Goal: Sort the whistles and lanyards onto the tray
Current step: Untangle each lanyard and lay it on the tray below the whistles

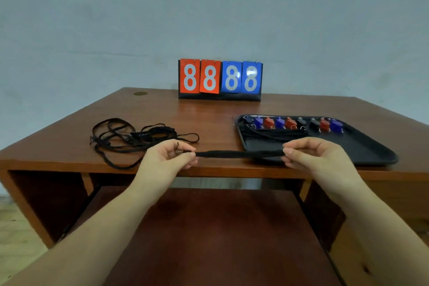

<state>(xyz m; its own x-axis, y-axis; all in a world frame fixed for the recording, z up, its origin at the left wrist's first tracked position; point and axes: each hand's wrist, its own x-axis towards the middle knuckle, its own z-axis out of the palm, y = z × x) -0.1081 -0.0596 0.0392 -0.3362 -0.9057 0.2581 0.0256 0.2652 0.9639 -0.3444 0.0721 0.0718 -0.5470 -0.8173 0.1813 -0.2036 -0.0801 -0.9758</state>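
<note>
Both hands, my left hand (173,154) and right hand (308,154), pinched a folded lanyard (239,153) taut above the desk (162,116) edge, just beside the tray (362,146) holding whistles (290,122). A loosened pinch could have let the folds spring open; tangled lanyards (130,139) waited on the desk to my left.

Wooden desk (162,114), flip scoreboard (220,80) reading 8888, grey wall (209,7)

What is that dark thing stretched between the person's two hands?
A folded black lanyard, pulled straight between the left hand and right hand, each pinching one end. The head view shows it at the table's front edge.
</note>
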